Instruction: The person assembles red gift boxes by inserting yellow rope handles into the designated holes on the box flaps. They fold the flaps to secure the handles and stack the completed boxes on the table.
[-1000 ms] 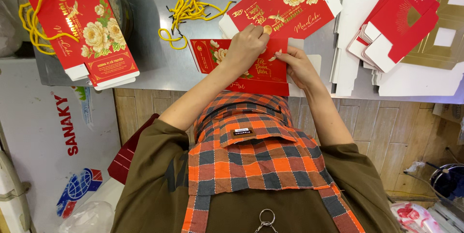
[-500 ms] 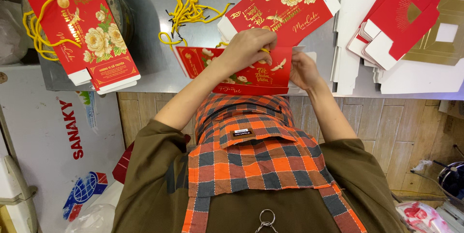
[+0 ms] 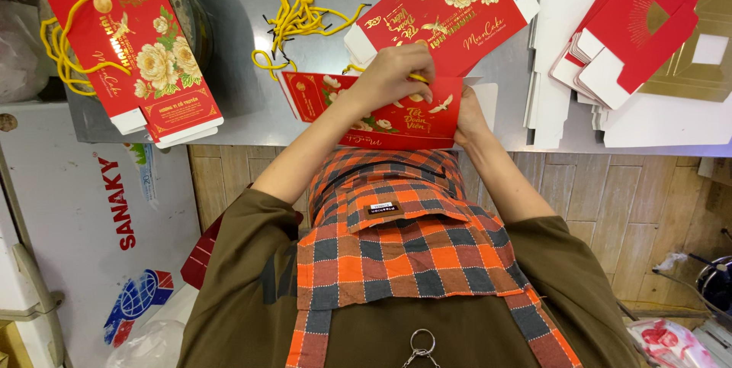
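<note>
Head view: a flat red gift bag (image 3: 358, 101) with gold and floral print is held at the near edge of the grey worktop (image 3: 229, 70), directly in front of the person. The left hand (image 3: 393, 74) is laid over the upper middle of the bag, its grip pressed together on the top edge, with a yellow cord (image 3: 418, 78) seen just under the fingertips. The right hand (image 3: 469, 116) is placed at the right end of the bag, largely hidden behind it; whether its grip is spread or pinched cannot be told.

A loose bundle of yellow cords (image 3: 301, 21) is located on the worktop just beyond the bag, to the left of the left hand. A stack of flat red printed bags (image 3: 450, 2) is positioned behind the hands, touching the held bag's far side. A second stack of red bags (image 3: 133, 48), with yellow handles fitted, is placed at the left end of the worktop. Folded red and white box blanks (image 3: 625, 40) are piled at the right. A plaid apron (image 3: 404, 223) is worn over an olive shirt.
</note>
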